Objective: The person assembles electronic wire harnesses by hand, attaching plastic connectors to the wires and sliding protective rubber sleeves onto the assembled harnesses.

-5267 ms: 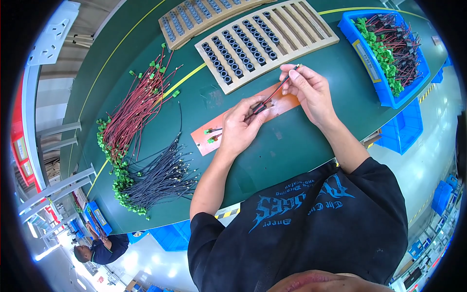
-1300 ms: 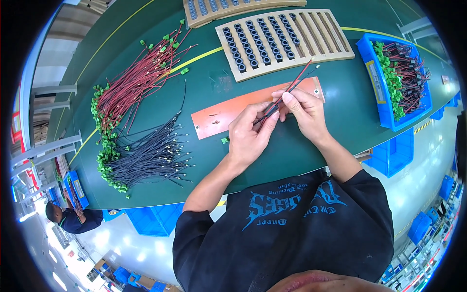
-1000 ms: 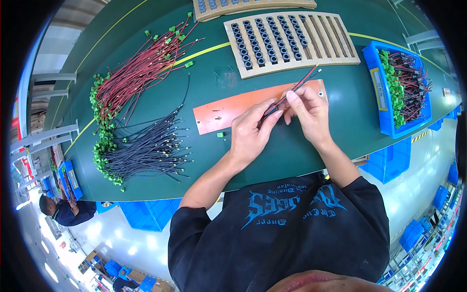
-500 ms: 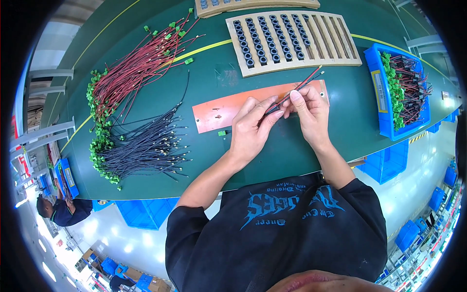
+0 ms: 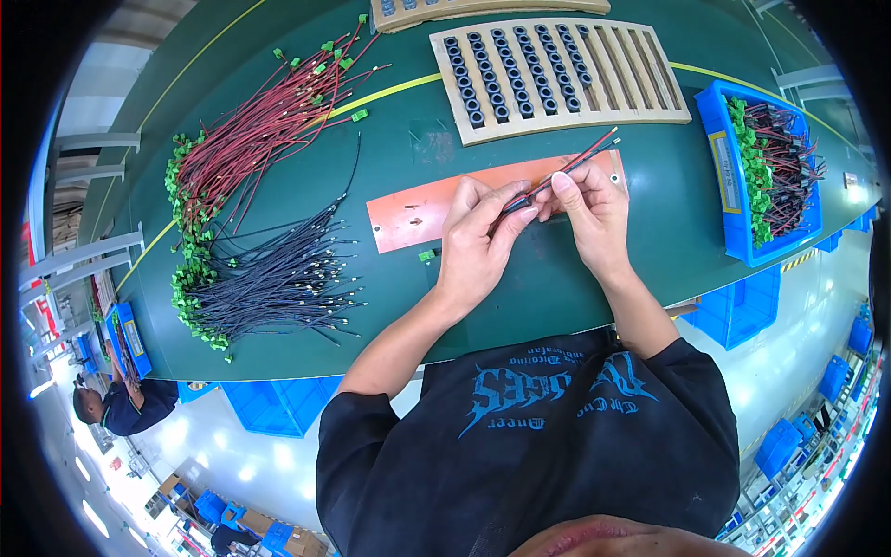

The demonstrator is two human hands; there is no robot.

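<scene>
My left hand (image 5: pixel 478 241) and my right hand (image 5: pixel 592 215) are close together over the orange-red board (image 5: pixel 404 215), both closed on a red and black wire pair (image 5: pixel 587 155). The wires slant up to the right, and their bare tips stick out past my right fingers. Thumb and fingers of my left hand pinch the lower stretch, where something dark shows in the grip; its shape is mostly covered. A small green connector (image 5: pixel 427 256) is just left of my left hand, apparently at the wires' lower end.
Red wires (image 5: pixel 255 139) and black wires (image 5: pixel 269 278) with green connectors lie at the left. A slotted wooden rack (image 5: pixel 557 130) with rows of black rings stands beyond the board. At the right, a blue bin (image 5: pixel 738 246) holds wired pieces. A co-worker (image 5: pixel 121 404) sits far left.
My left fingers have shifted slightly along the wires, and the wire tips have moved a little. The green connector has turned slightly. Both hands keep their grip.
</scene>
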